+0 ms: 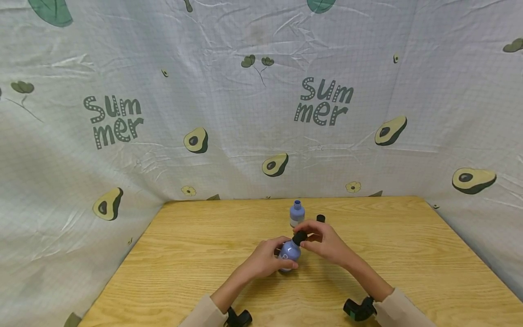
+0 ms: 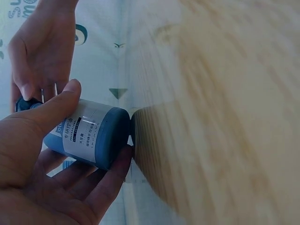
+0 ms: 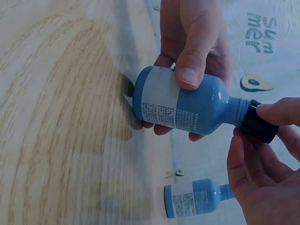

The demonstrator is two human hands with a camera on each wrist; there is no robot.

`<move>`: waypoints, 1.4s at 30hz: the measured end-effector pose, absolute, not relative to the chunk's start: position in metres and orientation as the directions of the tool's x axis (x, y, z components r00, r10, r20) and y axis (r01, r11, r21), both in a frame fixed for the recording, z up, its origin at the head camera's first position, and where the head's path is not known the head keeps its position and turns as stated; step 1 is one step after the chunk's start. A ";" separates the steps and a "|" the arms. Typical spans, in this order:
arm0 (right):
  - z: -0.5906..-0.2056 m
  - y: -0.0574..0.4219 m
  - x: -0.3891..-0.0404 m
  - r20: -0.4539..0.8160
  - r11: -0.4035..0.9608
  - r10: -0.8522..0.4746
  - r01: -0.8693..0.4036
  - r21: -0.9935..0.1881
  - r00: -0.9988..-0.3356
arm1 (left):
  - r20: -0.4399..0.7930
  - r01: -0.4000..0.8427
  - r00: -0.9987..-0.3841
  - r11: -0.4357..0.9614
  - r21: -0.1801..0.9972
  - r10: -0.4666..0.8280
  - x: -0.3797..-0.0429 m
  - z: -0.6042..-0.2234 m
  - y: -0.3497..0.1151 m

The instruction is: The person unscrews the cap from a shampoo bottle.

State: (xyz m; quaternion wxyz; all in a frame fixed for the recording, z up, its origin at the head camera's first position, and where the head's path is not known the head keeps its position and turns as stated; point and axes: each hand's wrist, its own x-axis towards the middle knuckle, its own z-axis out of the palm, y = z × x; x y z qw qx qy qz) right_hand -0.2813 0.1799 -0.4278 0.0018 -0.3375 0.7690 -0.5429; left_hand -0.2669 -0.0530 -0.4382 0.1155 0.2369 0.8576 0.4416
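Observation:
My left hand [image 1: 267, 259] grips a blue bottle [image 1: 290, 251] with a white label round its body, fingers on one side and thumb on the other. The bottle leans a little to the right, its base close over the wooden table. At its mouth my right hand [image 1: 327, 243] pinches a black cap [image 1: 299, 237] between thumb and fingers. In the right wrist view the cap [image 3: 258, 125] sits on the end of the neck, with some screw thread [image 3: 238, 111] showing below it. The left wrist view shows the printed label [image 2: 84, 131].
A second blue bottle [image 1: 297, 212] stands upright and uncapped behind my hands. Right of it is another black cap [image 1: 320, 218], partly hidden by my right hand. The wooden table [image 1: 196, 245] ends at a hanging cloth [image 1: 229, 109] printed with avocados.

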 end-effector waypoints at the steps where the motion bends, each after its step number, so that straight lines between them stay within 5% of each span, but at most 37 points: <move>1: -0.427 0.181 -0.281 0.372 0.178 -0.519 -0.522 -0.834 -0.770 | 0.008 0.302 -0.861 0.500 0.812 0.508 -0.267 -0.438 -0.053; 28: -0.406 0.205 -0.286 0.404 0.202 -0.419 -0.517 -0.832 -0.813 | 0.027 0.254 -0.912 0.513 0.820 0.409 -0.285 -0.432 -0.072; 42: -0.411 0.206 -0.290 0.390 0.171 -0.437 -0.500 -0.849 -0.810 | -0.079 0.043 -0.964 0.443 0.895 0.253 -0.329 -0.431 -0.096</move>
